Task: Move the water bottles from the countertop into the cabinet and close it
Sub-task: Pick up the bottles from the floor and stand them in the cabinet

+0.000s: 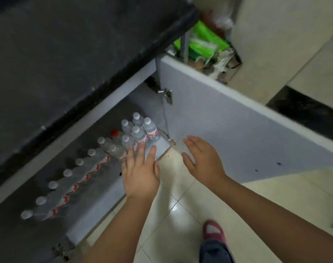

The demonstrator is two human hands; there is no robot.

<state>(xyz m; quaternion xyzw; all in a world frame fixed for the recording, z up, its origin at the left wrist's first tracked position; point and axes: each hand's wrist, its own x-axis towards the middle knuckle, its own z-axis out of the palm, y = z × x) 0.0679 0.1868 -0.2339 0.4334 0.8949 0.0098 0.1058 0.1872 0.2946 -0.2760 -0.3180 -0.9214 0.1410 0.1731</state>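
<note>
Water bottles (137,132) are standing upright inside the open cabinet (142,103), under the dark bench (66,54): one long row of white caps is running along the shelf to the left, and a tighter cluster is sitting at the right end beside the hinge side. One cap in the cluster is red.

Both hands are hovering empty at the cabinet mouth, fingers spread and gripping nothing. The left hand (141,173) is lying nearer the bottles, its fingertips (141,149) just reaching the nearest one; whether they are touching it I cannot tell. The right hand (203,158) is hanging just in front of the inner face of the cabinet door (237,133), which is swinging wide open to the right on metal hinges (166,94).

No bottle is showing on the visible bench, so closing looks like the step remaining, and the right hand is better placed for it.

Bottles are clear thin plastic with red-and-white labels. Door and shelf are smooth pale laminate, the floor (180,205) glossy tile.
</note>
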